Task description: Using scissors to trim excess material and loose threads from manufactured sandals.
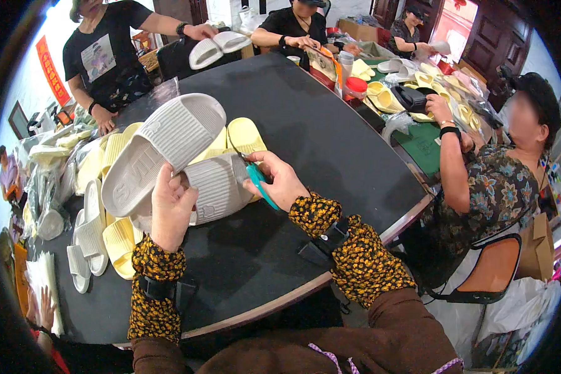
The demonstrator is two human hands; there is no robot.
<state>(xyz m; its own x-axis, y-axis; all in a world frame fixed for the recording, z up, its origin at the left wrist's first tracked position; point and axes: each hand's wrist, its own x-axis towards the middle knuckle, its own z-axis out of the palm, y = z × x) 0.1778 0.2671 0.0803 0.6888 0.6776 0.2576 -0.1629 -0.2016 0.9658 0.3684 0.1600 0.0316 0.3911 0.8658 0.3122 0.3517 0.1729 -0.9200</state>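
My left hand [170,212] is closed on a pair of ribbed grey slippers above the dark table. The upper slipper [184,128] tilts with its toe toward the far right. The lower slipper [218,187] lies behind my fingers, its strap facing up. My right hand [279,181] is wrapped round small scissors with a teal handle [262,186]. Their dark blades reach up beside the lower slipper's toe end, and I cannot tell whether they touch it. Just behind the pair are pale yellow slippers [244,134], partly covered by it.
Grey slippers [92,227] and a yellow slipper [119,246] line the table's left side, near plastic-bagged slippers [50,168]. Across the dark tabletop [330,143], a person holds white slippers [218,48]. More people sit at the right around heaped slippers, a red-lidded jar [355,87] and a chair [489,268].
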